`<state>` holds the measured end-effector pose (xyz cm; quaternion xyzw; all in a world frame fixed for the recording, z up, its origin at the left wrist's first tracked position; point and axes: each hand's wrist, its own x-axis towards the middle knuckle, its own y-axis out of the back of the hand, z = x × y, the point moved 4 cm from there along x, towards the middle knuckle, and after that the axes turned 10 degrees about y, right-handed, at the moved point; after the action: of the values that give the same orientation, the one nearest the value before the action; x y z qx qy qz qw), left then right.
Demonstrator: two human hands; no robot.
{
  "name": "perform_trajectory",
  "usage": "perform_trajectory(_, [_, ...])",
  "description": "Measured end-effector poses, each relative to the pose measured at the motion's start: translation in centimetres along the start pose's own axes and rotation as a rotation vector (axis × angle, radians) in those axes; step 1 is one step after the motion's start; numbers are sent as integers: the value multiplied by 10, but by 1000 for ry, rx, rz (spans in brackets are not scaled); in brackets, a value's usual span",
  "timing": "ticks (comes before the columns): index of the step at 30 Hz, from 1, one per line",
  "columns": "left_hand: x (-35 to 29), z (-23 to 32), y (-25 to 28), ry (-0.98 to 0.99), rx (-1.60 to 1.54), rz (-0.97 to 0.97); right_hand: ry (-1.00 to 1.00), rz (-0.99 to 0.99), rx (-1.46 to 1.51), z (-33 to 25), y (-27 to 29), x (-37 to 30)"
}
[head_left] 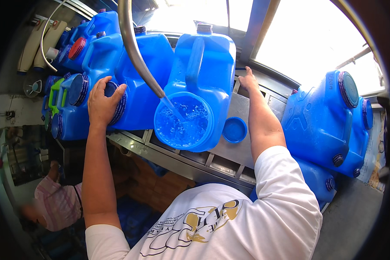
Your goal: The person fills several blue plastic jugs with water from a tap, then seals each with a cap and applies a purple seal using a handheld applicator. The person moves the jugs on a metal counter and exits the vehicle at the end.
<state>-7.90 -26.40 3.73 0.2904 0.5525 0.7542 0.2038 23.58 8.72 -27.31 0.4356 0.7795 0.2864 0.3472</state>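
My left hand (103,102) curls its fingers over the wide dark-blue cap (119,106) of a blue water jug (145,73). Beside it, in the middle, stands an open blue jug (223,91) with a moulded handle. Water pours from a curved metal spout (136,47) into its round mouth, where the water (182,123) churns with bubbles. My right hand (249,81) reaches past this jug to the back of the counter, its index finger stretched out and its thumb apart, near a thin blue piece (241,68). A loose round blue cap (235,130) lies on the counter right of the open jug.
Several capped blue jugs (102,54) crowd the left, one with a green part (55,96). More blue jugs (318,117) stand at the right. The metal counter (240,106) has slots along its front. Another person (58,201) is at the lower left, beyond a tiled floor (156,182).
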Motion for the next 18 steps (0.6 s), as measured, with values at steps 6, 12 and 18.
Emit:
perform_trajectory(6, [1,1,1,4,10,1,7,-6,-5,2,-1,1])
perform_trajectory(12, [7,1,-2,-8,8,11,8,2,0,2,-1,9])
perform_trajectory(18, [5,6,0,12,-7,-3,3,-16,-20,3,-4,7])
